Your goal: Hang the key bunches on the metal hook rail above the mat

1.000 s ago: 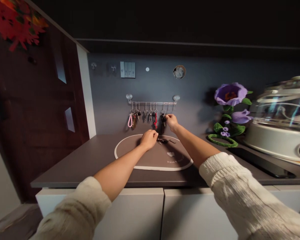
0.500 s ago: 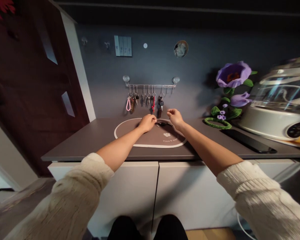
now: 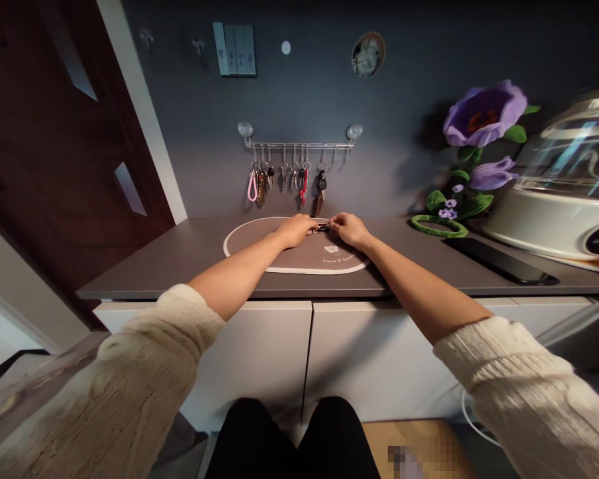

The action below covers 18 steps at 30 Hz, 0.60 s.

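Over the far part of a brown oval mat (image 3: 284, 256) with a pale rim, both hands meet at a small bunch of keys (image 3: 322, 228). It looks dark with a metal ring, and the fingers hide most of it. From the left, my left hand (image 3: 296, 231) is closed at the ring end. My right hand (image 3: 350, 229) pinches the other end, thumb and fingertips together. Just behind them, several key sets (image 3: 303, 183) hang from a clear hook rail (image 3: 299, 146) on the wall, including a pink loop and a red strap.
On the right of the counter (image 3: 144, 256) lies a black phone (image 3: 502, 261). Behind it stand a purple fabric flower (image 3: 485, 120) with a green ring base and a white appliance (image 3: 544, 213) with a clear dome. White cabinet doors (image 3: 359, 359) are below, a dark door (image 3: 44, 146) at left.
My right hand has come down and left from above the mat to the keys. My left hand stays at them. The view has tilted downward.
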Motion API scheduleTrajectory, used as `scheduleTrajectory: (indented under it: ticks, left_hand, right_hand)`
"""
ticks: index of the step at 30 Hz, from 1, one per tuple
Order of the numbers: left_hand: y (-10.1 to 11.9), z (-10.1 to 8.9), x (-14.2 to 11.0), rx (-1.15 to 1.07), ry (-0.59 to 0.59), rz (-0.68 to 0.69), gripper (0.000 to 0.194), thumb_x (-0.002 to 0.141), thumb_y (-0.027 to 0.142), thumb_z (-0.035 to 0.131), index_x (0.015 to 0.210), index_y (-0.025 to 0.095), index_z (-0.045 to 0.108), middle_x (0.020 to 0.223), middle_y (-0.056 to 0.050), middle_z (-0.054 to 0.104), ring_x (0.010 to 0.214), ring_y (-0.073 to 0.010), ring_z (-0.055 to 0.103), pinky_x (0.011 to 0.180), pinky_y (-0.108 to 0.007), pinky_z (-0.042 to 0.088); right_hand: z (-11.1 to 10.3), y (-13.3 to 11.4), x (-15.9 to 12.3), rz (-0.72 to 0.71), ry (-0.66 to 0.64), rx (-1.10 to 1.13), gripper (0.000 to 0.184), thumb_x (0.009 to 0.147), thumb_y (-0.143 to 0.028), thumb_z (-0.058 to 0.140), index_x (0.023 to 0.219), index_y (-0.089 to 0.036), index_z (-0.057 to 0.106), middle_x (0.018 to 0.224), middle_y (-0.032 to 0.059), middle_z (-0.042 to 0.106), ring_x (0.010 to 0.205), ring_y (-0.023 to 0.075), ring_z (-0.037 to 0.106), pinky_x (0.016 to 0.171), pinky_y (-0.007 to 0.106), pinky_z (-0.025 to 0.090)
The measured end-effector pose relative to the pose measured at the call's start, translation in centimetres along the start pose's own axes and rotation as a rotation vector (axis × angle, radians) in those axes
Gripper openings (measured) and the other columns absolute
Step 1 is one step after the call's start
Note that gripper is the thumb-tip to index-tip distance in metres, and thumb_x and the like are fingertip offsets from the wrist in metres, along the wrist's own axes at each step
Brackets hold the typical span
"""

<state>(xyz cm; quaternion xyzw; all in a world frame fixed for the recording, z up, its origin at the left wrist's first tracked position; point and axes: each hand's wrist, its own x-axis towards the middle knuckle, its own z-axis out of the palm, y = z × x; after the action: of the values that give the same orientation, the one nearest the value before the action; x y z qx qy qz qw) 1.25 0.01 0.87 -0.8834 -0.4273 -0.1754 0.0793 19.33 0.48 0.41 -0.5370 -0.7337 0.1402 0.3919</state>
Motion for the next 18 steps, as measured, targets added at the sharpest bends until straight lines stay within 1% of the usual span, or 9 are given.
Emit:
scheduleTrajectory:
  ticks: [4, 9, 13, 18]
  left_hand:
    - [0.34, -0.3, -0.01, 0.024, -0.021, -0.014, 0.024, 0.08, 0.015, 0.047, 0.095, 0.022, 0.063, 0.096, -0.006, 0.059, 0.092, -0.0179, 0.052, 0.076, -0.024, 0.038]
    - [0.5, -0.5, -0.05, 0.048, -0.02, -0.011, 0.02, 0.079, 0.013, 0.045, 0.087, 0.02, 0.062, 0.091, -0.006, 0.059, 0.087, -0.0175, 0.053, 0.071, -0.024, 0.037]
    - [0.47, -0.68, -0.2, 0.064, -0.001, 0.007, 0.018, 0.079, 0.015, 0.045, 0.085, 0.02, 0.061, 0.089, -0.006, 0.058, 0.084, -0.0175, 0.053, 0.068, -0.025, 0.036]
    - [0.65, -1.08, -0.33, 0.038, 0.011, 0.001, 0.016, 0.081, 0.019, 0.045, 0.084, 0.019, 0.06, 0.09, -0.005, 0.057, 0.083, -0.0161, 0.053, 0.069, -0.025, 0.035]
  right_hand:
    - [0.03, 0.08, 0.08, -0.001, 0.0, -0.007, 0.009, 0.075, -0.018, 0.052, 0.073, -0.016, 0.061, 0.058, 0.001, 0.06, 0.058, 0.0108, 0.051, 0.063, 0.022, 0.039]
    - [0.12, 0.23, 0.29, 0.013, 0.015, 0.013, 0.009, 0.075, -0.016, 0.052, 0.073, -0.015, 0.061, 0.056, 0.0004, 0.059, 0.055, 0.0103, 0.051, 0.063, 0.022, 0.039]
    - [0.04, 0.06, 0.33, 0.019, -0.001, 0.016, 0.009, 0.074, -0.014, 0.052, 0.072, -0.015, 0.06, 0.057, 0.0008, 0.06, 0.054, 0.0096, 0.051, 0.062, 0.022, 0.039]
    - [-0.15, -0.25, 0.25, 0.013, -0.019, 0.005, 0.01, 0.075, -0.013, 0.051, 0.073, -0.015, 0.06, 0.059, 0.0007, 0.061, 0.055, 0.0093, 0.052, 0.063, 0.021, 0.039]
